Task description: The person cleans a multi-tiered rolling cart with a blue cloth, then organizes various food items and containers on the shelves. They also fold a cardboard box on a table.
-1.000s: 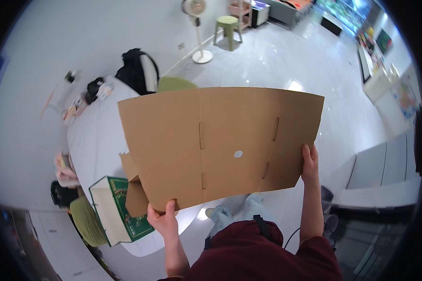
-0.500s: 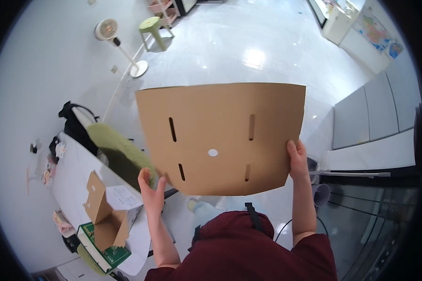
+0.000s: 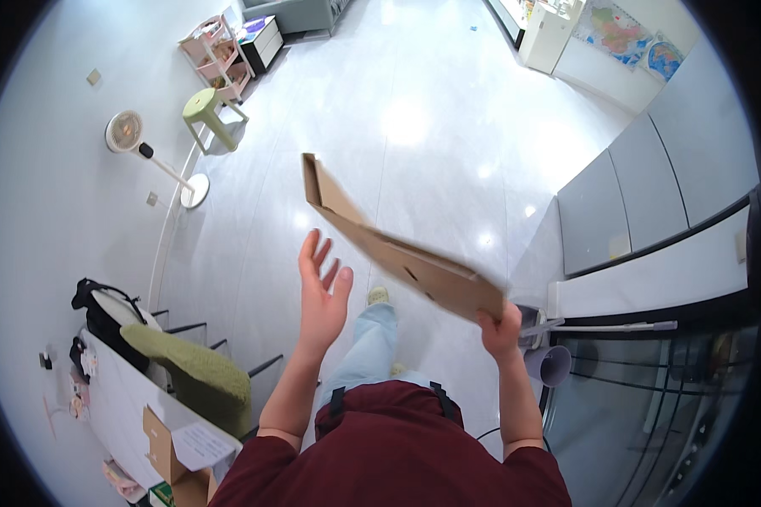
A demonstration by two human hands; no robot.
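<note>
A brown cardboard panel (image 3: 448, 283) with folded edges hangs in front of me, tilted so that I look along its thin side. Two of its dark slots show on the near face. My right hand (image 3: 500, 328) grips its lower right corner, fingers wrapped round the edge. Below the raised far left end of the panel is my left hand (image 3: 323, 296), its fingers spread, holding nothing and apart from the cardboard. The panel looks slightly smeared by motion.
At left stands a white table (image 3: 114, 380) with an opened cardboard box (image 3: 162, 448), beside a green plush chair (image 3: 194, 372). A white fan (image 3: 127, 131) and green stool (image 3: 203, 103) stand farther off. Grey cabinets (image 3: 626, 194) and a purple bin (image 3: 550, 366) are at right.
The panel has swung from facing me broadside to nearly edge-on. My left hand has moved up and right; my right hand keeps its hold, lower and left. The view has shifted forward.
</note>
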